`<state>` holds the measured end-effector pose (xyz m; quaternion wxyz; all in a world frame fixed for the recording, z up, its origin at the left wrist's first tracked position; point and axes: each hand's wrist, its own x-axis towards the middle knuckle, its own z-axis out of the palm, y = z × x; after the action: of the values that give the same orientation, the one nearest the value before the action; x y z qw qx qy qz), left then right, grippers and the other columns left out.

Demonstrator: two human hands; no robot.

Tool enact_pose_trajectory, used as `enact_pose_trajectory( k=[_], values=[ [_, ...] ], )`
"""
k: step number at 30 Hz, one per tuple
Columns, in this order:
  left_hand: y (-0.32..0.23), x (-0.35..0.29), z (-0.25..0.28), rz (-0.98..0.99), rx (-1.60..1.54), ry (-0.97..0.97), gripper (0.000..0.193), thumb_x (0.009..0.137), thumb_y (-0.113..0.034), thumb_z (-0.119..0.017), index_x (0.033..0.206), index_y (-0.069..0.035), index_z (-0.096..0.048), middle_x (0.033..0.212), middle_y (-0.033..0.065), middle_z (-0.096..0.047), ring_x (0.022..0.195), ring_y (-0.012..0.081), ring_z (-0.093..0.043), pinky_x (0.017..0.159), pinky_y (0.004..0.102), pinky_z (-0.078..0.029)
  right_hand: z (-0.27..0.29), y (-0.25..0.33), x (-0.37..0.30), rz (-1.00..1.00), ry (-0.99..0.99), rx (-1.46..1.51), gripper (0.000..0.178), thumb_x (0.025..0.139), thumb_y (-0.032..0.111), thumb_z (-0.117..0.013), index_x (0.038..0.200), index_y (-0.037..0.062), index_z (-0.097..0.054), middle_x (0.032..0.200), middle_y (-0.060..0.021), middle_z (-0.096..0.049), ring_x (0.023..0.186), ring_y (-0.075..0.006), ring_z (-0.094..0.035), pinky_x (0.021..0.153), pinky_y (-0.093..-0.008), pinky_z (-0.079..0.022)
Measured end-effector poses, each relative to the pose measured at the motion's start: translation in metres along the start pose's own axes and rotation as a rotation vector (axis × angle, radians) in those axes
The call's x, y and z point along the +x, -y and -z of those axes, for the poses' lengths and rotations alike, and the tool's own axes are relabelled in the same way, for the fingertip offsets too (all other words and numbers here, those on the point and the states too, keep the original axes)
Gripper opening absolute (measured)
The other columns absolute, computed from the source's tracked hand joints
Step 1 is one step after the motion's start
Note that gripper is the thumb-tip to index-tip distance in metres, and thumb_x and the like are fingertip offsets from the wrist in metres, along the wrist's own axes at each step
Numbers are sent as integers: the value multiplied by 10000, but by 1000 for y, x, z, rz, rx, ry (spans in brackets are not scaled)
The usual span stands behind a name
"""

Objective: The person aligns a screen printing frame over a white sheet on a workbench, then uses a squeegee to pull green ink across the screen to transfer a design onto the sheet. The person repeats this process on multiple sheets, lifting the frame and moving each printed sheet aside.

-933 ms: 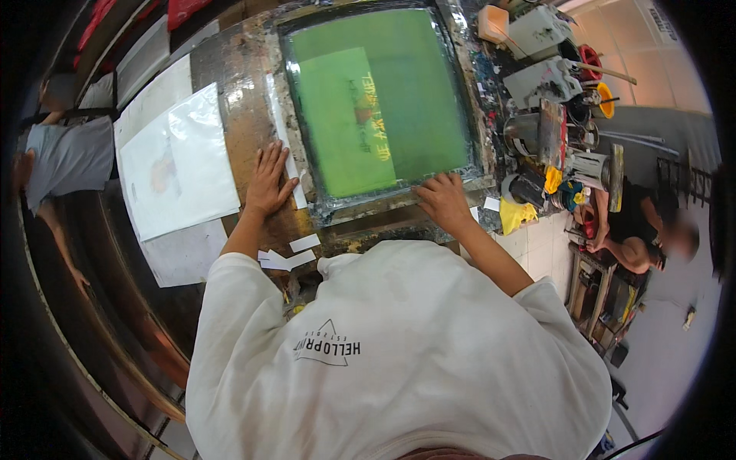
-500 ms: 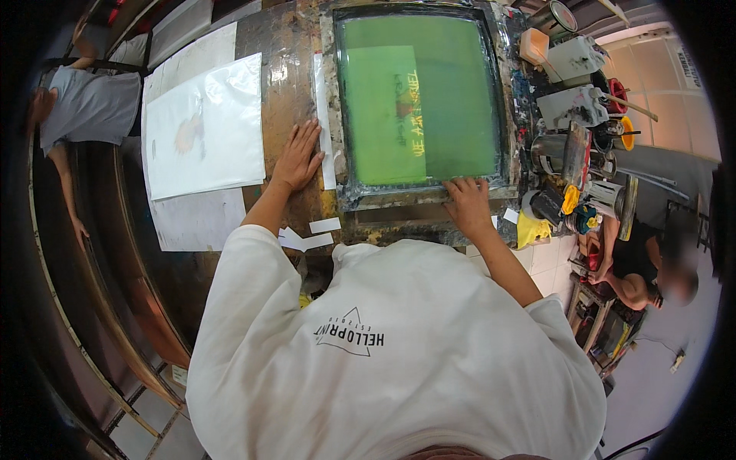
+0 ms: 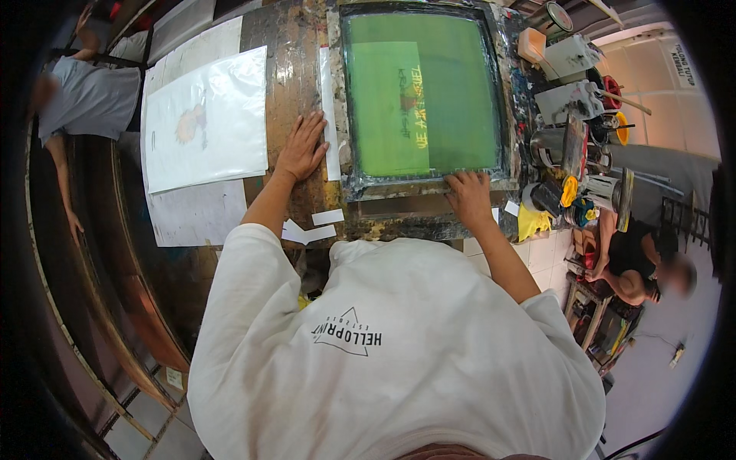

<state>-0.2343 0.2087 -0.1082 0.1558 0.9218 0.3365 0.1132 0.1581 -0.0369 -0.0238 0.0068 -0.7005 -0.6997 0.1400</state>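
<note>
A screen printing frame with green mesh lies on the stained worktable, and a paler rectangle and yellow lettering show on the mesh. Bent over the frame's near edge, the fingers of my right hand grip it; their undersides are hidden. My left hand rests flat on the table, fingers stretched out, with nothing in it. Just right of its fingertips runs a narrow white strip, along the frame's left side. Farther left, a clear plastic sheet with a small faint picture lies over white paper.
Cut white paper pieces lie near the table's front edge. Paint cans, white containers and a yellow cloth crowd the right side. One person stands at far left; another sits at right.
The view has shifted slightly, moving the table and frame a little up and right in the picture. Both hands keep their places.
</note>
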Motion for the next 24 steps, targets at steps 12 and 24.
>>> enact_pose_trajectory(
  k=[12, 24],
  values=[
    [3, 3, -6, -9, -2, -15, 591, 1053, -330, -569, 1544, -15, -475, 1682, 168, -388, 1582, 336, -316, 1325, 511, -167, -18, -9, 0, 18, -43, -90, 442, 811, 216, -847, 1232, 177, -718, 1201, -41, -684, 1227, -252, -604, 1115, -517, -360],
    [1, -2, -6, -11, 11, -17, 619, 1042, -351, -570, 1546, -4, -473, 1682, 185, -382, 1572, 360, -331, 1318, 529, -175, 56, 5, -9, 65, -42, -25, 384, 863, 219, -799, 1232, 159, -714, 1178, -36, -685, 1234, -247, -595, 1106, -537, -353]
  ],
)
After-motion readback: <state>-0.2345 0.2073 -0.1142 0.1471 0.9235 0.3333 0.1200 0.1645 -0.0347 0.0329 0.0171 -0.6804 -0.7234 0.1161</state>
